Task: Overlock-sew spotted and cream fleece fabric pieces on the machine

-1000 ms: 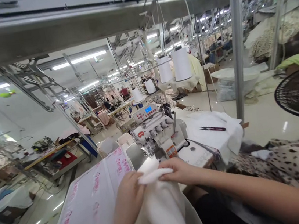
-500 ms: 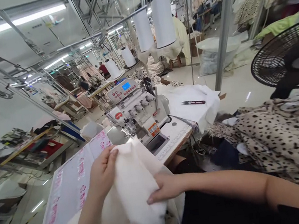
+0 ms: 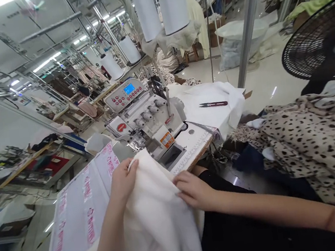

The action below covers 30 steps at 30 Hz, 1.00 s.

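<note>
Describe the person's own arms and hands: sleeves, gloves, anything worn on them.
The left arm and right arm are bare, with no sleeve in view on the forearms. The left hand and right hand wear no gloves, and no ring or watch shows. Black clothing shows below the right arm.

unreadable pink print (image 3: 90,225) on plastic sheeting (image 3: 75,221)
</note>
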### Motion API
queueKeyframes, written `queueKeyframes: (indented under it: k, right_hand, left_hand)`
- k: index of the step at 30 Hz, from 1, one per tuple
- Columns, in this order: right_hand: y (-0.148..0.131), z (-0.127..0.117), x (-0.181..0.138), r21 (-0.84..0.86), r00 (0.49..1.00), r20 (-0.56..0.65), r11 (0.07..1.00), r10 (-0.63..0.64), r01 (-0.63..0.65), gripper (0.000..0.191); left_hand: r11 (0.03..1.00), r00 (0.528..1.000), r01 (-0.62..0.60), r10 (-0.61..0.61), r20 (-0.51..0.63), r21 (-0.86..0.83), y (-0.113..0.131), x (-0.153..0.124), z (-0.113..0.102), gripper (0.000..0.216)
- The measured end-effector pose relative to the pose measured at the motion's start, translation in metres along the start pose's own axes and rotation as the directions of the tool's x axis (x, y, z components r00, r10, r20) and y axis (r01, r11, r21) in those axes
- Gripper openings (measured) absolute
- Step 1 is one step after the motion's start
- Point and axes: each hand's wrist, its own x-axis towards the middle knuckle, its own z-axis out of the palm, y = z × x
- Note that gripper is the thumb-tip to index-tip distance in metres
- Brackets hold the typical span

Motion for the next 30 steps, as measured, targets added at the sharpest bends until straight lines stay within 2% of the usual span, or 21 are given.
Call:
queueKeyframes:
  k: [2, 3, 6, 10, 13, 16, 22, 27, 30]
  right_hand:
    - [0.008, -0.003, 0.01, -0.126, 0.99, -0.086, 0.987, -0.112, 0.1, 0.013]
    - [0.011, -0.004, 0.015, -0.151, 0.987, -0.088, 0.981, -0.137, 0.123, 0.014]
    - [0.016, -0.002, 0.024, -0.082, 0.988, 0.031, 0.985, -0.149, 0.151, 0.024]
    - [0.01, 0.004, 0.017, 0.177, 0.985, 0.166, 0.984, -0.055, 0.025, 0.031]
    - [0.006, 0.005, 0.01, 0.318, 0.979, 0.2, 0.942, 0.04, -0.104, 0.035]
    - [0.006, 0.004, 0.008, 0.392, 0.973, 0.217, 0.906, 0.077, -0.159, 0.037]
    - [0.005, 0.006, 0.008, 0.452, 0.969, 0.24, 0.876, 0.063, -0.169, 0.033]
    - [0.004, 0.011, 0.006, 0.425, 0.968, 0.238, 0.887, 0.08, -0.178, 0.032]
    - [0.001, 0.004, 0.008, 0.337, 0.954, 0.282, 0.922, 0.097, -0.193, 0.029]
  left_hand:
    - [0.999, 0.999, 0.032, -0.032, -0.023, 0.004, 0.001, 0.006, 0.0, 0.026]
    - [0.999, 0.998, 0.049, -0.049, -0.032, 0.0, 0.002, 0.008, 0.001, 0.023]
    - [0.997, 0.997, 0.073, -0.073, -0.035, -0.021, 0.002, 0.01, 0.003, 0.022]
    - [0.997, 0.996, 0.079, -0.079, -0.033, -0.007, 0.004, 0.005, 0.005, 0.028]
    - [0.998, 0.997, 0.067, -0.067, -0.044, 0.011, 0.004, 0.003, 0.007, 0.025]
    - [0.997, 0.996, 0.073, -0.075, -0.045, -0.033, 0.0, 0.003, 0.006, 0.024]
    - [0.977, 0.989, 0.146, -0.144, 0.026, -0.152, -0.002, 0.0, 0.003, 0.024]
    - [0.992, 0.991, 0.121, -0.122, -0.053, -0.032, 0.007, 0.0, 0.008, 0.024]
    - [0.993, 0.989, 0.122, -0.121, -0.079, -0.002, 0.01, 0.0, 0.012, 0.024]
